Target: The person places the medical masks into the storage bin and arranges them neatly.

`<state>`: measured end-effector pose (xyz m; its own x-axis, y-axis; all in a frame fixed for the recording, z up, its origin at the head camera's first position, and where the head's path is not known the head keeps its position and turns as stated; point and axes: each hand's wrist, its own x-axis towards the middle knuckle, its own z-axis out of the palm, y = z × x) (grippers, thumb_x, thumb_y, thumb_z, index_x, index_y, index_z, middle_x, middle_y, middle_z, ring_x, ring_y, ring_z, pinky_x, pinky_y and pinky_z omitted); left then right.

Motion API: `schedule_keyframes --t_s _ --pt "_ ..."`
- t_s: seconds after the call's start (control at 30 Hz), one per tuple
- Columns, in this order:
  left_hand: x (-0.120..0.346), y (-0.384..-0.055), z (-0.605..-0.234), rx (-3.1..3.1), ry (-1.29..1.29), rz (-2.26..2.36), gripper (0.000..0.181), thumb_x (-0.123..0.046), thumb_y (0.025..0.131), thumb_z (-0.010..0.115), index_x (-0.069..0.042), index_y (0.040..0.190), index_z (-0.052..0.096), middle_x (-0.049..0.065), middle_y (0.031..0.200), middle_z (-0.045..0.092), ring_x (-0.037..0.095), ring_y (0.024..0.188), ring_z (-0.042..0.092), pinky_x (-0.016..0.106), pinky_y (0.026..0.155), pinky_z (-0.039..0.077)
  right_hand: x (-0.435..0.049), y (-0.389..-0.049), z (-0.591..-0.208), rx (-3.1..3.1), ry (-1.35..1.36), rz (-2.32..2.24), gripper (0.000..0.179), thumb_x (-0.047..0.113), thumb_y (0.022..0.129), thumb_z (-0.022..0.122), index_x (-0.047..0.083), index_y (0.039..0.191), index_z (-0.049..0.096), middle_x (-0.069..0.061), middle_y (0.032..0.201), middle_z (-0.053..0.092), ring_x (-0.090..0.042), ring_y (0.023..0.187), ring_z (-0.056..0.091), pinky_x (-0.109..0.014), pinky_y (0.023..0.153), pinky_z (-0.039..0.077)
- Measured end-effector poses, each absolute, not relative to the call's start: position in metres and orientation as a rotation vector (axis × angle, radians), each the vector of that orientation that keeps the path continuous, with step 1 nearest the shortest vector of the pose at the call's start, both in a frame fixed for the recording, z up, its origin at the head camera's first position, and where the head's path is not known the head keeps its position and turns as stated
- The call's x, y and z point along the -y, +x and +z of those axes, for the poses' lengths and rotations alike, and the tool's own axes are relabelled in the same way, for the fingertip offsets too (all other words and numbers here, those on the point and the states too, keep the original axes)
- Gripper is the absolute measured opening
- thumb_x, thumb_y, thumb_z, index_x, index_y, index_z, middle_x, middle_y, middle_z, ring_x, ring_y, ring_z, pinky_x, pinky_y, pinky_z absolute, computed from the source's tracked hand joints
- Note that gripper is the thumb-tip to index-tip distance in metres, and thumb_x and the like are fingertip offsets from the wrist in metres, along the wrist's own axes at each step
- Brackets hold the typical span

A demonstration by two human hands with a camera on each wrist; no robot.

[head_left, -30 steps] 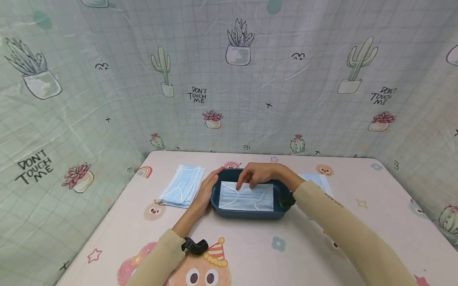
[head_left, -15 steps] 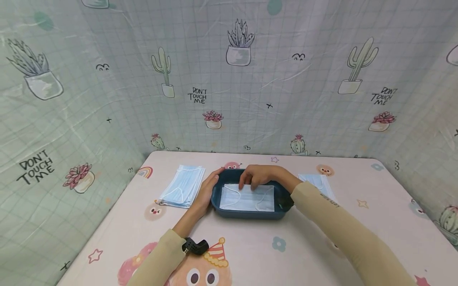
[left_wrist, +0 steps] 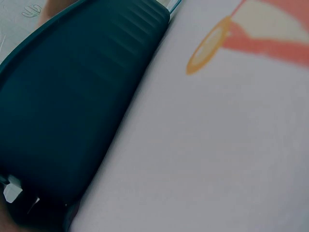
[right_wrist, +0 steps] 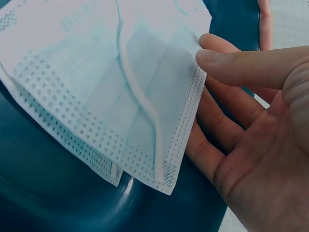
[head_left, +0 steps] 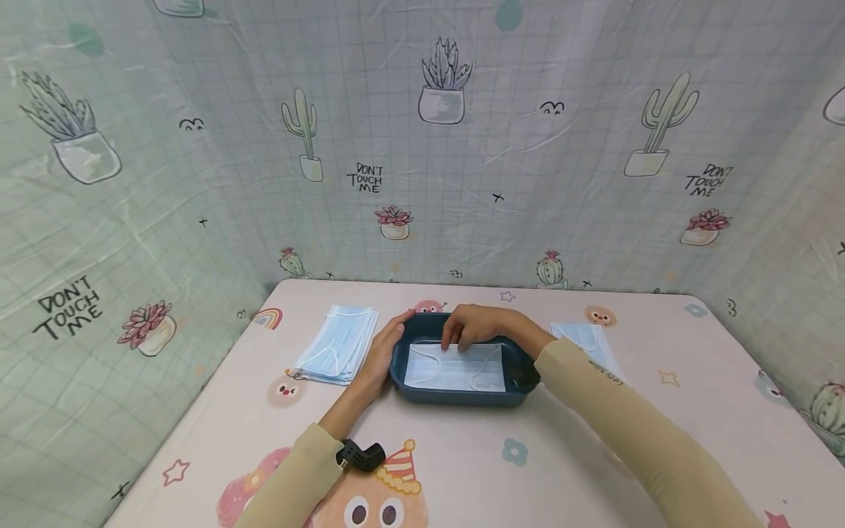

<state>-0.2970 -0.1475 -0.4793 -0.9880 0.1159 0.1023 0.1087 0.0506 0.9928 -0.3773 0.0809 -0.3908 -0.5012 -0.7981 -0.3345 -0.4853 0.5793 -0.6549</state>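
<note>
A dark blue plastic box stands in the middle of the table, with blue face masks lying flat in it. My left hand rests along the box's left end, its fingers stretched out against the wall and rim. From the far side my right hand reaches over the box. In the right wrist view, its thumb and index finger pinch the top mask's long edge, while the other fingers lie behind that edge. A second mask's corner shows underneath. The left wrist view holds mostly the box's outer wall.
A fanned stack of face masks lies left of the box. More masks lie to the right, partly hidden behind my right forearm. A printed cloth hangs behind and beside the patterned table.
The top mask's far edge has come down and nearer, and the masks now lie more evenly in the box. My right hand has shifted slightly; the left hand has stayed at the box's end.
</note>
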Motion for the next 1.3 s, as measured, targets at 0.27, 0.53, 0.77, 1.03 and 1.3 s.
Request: schedule_keyframes --t_s 0.27,0.53,0.77,1.03,1.3 --pt "0.147 -0.297 -0.48 -2.274 0.242 2.15 0.046 -0.032 0.113 0.033 -0.022 0.155 0.048 0.002 0.166 0.04 0.025 0.16 0.025 0.05 0.133 0.012 -0.08 -0.377 -0.388 -2.186 -0.996 -0.633 0.028 -0.01 0.085 0.065 0.0 0.109 0.077 -0.012 0.111 0.073 -0.015 0.091 0.059 -0.026 0.087 0.057" --pt "0.146 -0.296 -0.479 -2.274 0.245 2.153 0.047 -0.031 0.113 0.033 -0.019 0.157 0.046 0.003 0.166 0.04 0.026 0.16 0.024 0.05 0.133 0.012 -0.08 -0.376 -0.388 -2.2 -0.968 -0.596 0.027 -0.008 0.087 0.067 0.001 0.109 0.078 -0.01 0.115 0.075 -0.015 0.093 0.06 -0.029 0.092 0.058" --pt "0.146 -0.295 -0.479 -2.279 0.243 2.147 0.049 -0.032 0.113 0.031 -0.017 0.157 0.044 0.004 0.167 0.039 0.027 0.161 0.023 0.053 0.132 0.011 -0.08 -0.375 -0.386 -2.19 -0.969 -0.577 0.025 -0.003 0.09 0.068 0.001 0.112 0.077 -0.01 0.117 0.074 -0.015 0.095 0.06 -0.028 0.091 0.057" --pt "0.146 -0.294 -0.478 -2.277 0.215 2.137 0.047 -0.034 0.112 0.033 -0.023 0.156 0.047 0.0 0.166 0.04 0.025 0.16 0.023 0.051 0.133 0.012 -0.085 -0.376 -0.386 -2.207 -0.952 -0.558 0.024 0.007 0.095 0.067 0.006 0.117 0.076 -0.008 0.118 0.074 -0.015 0.098 0.065 -0.035 0.091 0.062" --pt "0.147 -0.295 -0.479 -2.277 0.236 2.15 0.047 -0.034 0.112 0.033 -0.022 0.155 0.048 0.002 0.166 0.039 0.026 0.161 0.023 0.051 0.133 0.011 -0.091 -0.372 -0.379 -2.194 -0.95 -0.621 0.03 0.004 0.094 0.066 0.002 0.123 0.073 -0.012 0.124 0.073 -0.017 0.105 0.067 -0.037 0.094 0.062"
